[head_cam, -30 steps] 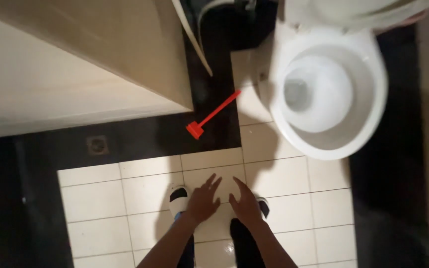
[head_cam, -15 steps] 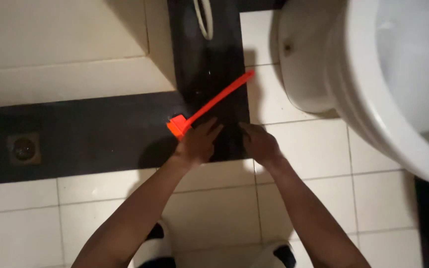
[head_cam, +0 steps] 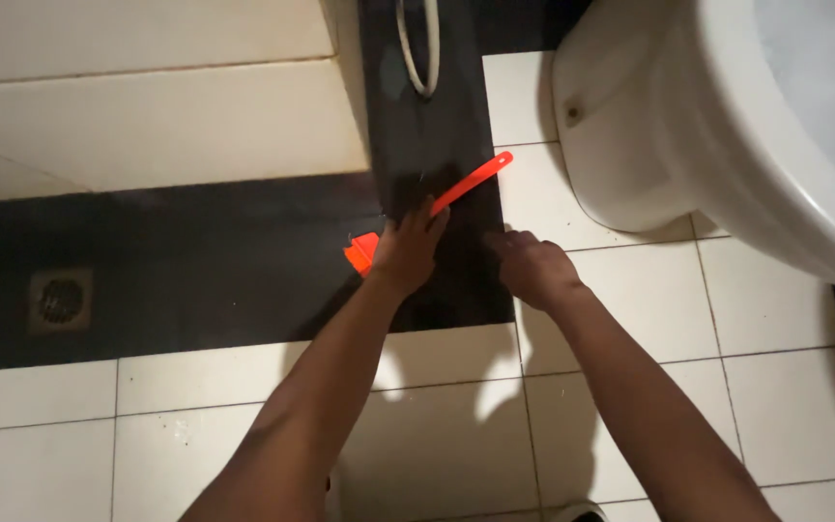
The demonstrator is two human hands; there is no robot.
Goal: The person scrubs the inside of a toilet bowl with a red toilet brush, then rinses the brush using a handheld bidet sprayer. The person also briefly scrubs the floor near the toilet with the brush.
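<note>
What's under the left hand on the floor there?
The left hand lies over the middle of an orange brush on the black floor tile. Handle and head stick out; the covered part and grip are hidden.

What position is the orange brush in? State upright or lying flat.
Lying flat. The orange brush stretches slantwise along the dark floor strip, with the left hand over its head end.

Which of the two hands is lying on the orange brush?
The left hand: it covers the middle of the orange brush on the dark floor strip. The right hand rests beside it on the floor, apart from the brush.
</note>
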